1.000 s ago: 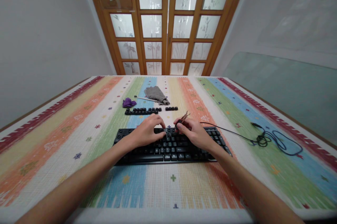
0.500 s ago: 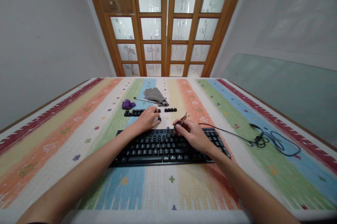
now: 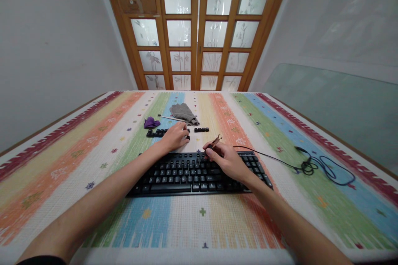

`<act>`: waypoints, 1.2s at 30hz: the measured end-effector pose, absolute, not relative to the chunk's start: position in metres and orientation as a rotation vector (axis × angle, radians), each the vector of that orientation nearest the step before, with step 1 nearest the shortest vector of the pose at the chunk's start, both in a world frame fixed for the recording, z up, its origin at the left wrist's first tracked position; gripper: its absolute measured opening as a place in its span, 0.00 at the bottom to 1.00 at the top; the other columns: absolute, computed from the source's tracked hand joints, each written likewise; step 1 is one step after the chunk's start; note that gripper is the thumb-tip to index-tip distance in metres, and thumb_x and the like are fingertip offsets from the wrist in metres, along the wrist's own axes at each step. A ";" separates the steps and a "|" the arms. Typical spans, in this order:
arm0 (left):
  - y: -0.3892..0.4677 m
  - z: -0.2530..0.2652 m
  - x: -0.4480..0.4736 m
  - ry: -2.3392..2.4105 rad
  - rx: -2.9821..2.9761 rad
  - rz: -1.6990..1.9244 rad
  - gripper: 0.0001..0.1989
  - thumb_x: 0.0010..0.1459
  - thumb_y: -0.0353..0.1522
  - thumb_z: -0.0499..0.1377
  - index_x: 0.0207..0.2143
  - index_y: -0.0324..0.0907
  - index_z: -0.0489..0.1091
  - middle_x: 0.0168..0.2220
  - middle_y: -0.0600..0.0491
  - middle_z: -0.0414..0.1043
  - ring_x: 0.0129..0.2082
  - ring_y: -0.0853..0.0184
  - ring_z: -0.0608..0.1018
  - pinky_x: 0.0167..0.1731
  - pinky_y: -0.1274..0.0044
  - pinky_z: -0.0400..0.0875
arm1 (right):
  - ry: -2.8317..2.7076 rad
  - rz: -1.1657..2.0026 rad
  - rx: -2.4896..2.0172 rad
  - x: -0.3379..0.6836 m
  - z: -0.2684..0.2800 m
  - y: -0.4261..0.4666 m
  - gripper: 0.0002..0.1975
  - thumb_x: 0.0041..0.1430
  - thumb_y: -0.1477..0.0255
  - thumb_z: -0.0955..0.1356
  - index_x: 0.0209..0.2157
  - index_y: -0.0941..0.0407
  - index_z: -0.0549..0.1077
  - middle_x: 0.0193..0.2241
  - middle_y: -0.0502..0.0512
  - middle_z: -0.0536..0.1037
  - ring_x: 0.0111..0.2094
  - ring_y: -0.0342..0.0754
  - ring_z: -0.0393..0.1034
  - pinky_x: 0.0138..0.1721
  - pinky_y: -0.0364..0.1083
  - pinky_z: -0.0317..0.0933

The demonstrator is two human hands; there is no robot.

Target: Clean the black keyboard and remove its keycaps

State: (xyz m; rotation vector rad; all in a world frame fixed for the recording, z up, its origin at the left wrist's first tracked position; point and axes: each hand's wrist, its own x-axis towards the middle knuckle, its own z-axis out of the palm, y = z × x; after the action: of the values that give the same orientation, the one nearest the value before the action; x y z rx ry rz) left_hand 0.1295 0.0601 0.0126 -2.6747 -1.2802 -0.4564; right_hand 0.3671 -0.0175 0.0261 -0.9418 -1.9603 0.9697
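Observation:
A black keyboard lies across the cloth in front of me. Beyond its back edge my left hand pinches a black keycap, beside a row of loose black keycaps. The hand hides part of that row. Over the keyboard's upper right part, my right hand is closed on a small tool with a brown, pronged end; its lower part is dark and mostly hidden by fingers, and I cannot make out its exact kind.
Several more keycaps sit right of the row. Behind are a purple cloth, a grey cloth and a thin white stick with a dark tip. The keyboard's cable coils at right on the striped tablecloth.
My left hand has moved slightly away from me with the keycap, closer to the row. The right hand stays nearly in place with the tool.

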 end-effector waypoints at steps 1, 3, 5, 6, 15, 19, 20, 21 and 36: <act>0.061 0.013 0.130 -1.279 -2.672 -0.459 0.05 0.56 0.31 0.62 0.33 0.39 0.76 0.40 0.46 0.68 0.43 0.57 0.69 0.46 0.66 0.66 | -1.961 0.970 -0.942 0.367 0.026 -0.018 0.14 0.64 0.61 0.64 0.37 0.57 0.73 0.30 0.54 0.76 0.31 0.47 0.70 0.34 0.46 0.63; 0.064 0.013 0.130 -1.270 -2.673 -0.472 0.06 0.54 0.30 0.62 0.35 0.38 0.75 0.40 0.45 0.67 0.43 0.57 0.69 0.46 0.66 0.66 | -1.961 0.973 -0.941 0.367 0.025 -0.018 0.14 0.64 0.61 0.64 0.37 0.57 0.73 0.30 0.54 0.76 0.31 0.47 0.70 0.34 0.46 0.63; 0.066 0.013 0.130 -1.255 -2.683 -0.486 0.07 0.53 0.29 0.62 0.37 0.38 0.75 0.41 0.45 0.67 0.43 0.57 0.69 0.46 0.66 0.66 | -1.961 0.976 -0.939 0.367 0.025 -0.017 0.14 0.64 0.61 0.64 0.37 0.57 0.73 0.31 0.55 0.76 0.32 0.48 0.71 0.35 0.47 0.64; 0.066 0.013 0.130 -1.248 -2.689 -0.489 0.07 0.53 0.29 0.62 0.36 0.39 0.76 0.40 0.46 0.67 0.43 0.58 0.69 0.46 0.67 0.66 | -1.960 0.977 -0.939 0.367 0.025 -0.017 0.14 0.64 0.61 0.64 0.37 0.57 0.73 0.31 0.55 0.76 0.32 0.48 0.71 0.35 0.47 0.64; 0.074 0.009 0.130 -1.253 -2.688 -0.520 0.04 0.55 0.28 0.61 0.32 0.40 0.77 0.38 0.47 0.67 0.43 0.59 0.69 0.45 0.67 0.67 | -1.958 0.987 -0.938 0.366 0.027 -0.020 0.13 0.64 0.62 0.64 0.37 0.57 0.73 0.30 0.54 0.76 0.31 0.47 0.71 0.35 0.47 0.64; 0.076 0.009 0.131 -1.258 -2.693 -0.522 0.04 0.55 0.28 0.61 0.32 0.40 0.77 0.39 0.47 0.67 0.43 0.59 0.69 0.45 0.67 0.67 | -1.964 0.976 -0.947 0.365 0.028 -0.020 0.12 0.64 0.63 0.64 0.37 0.57 0.73 0.29 0.54 0.77 0.30 0.47 0.70 0.35 0.47 0.63; 0.076 0.009 0.131 -1.264 -2.691 -0.522 0.04 0.55 0.28 0.61 0.32 0.40 0.76 0.39 0.47 0.67 0.43 0.59 0.69 0.45 0.67 0.66 | -1.968 0.975 -0.948 0.365 0.028 -0.020 0.12 0.64 0.62 0.64 0.37 0.57 0.73 0.30 0.54 0.77 0.30 0.47 0.71 0.35 0.47 0.63; 0.076 0.010 0.131 -1.270 -2.688 -0.522 0.04 0.55 0.28 0.61 0.31 0.41 0.76 0.39 0.47 0.67 0.43 0.59 0.69 0.45 0.67 0.66 | -1.971 0.973 -0.949 0.365 0.028 -0.020 0.13 0.64 0.62 0.64 0.37 0.57 0.73 0.30 0.54 0.77 0.31 0.47 0.71 0.35 0.47 0.63; 0.080 0.010 0.131 -1.284 -2.657 -0.501 0.05 0.56 0.28 0.59 0.32 0.39 0.76 0.39 0.46 0.67 0.43 0.58 0.68 0.44 0.67 0.66 | -1.985 1.013 -0.944 0.366 0.025 -0.020 0.12 0.64 0.63 0.64 0.38 0.56 0.73 0.31 0.54 0.77 0.32 0.48 0.72 0.35 0.47 0.65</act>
State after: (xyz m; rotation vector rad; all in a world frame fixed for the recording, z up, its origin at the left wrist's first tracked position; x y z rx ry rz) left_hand 0.1310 0.0799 0.0101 -2.6567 -1.2835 -0.5011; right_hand 0.3657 -0.0198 0.0246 -0.9437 -1.9845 1.0130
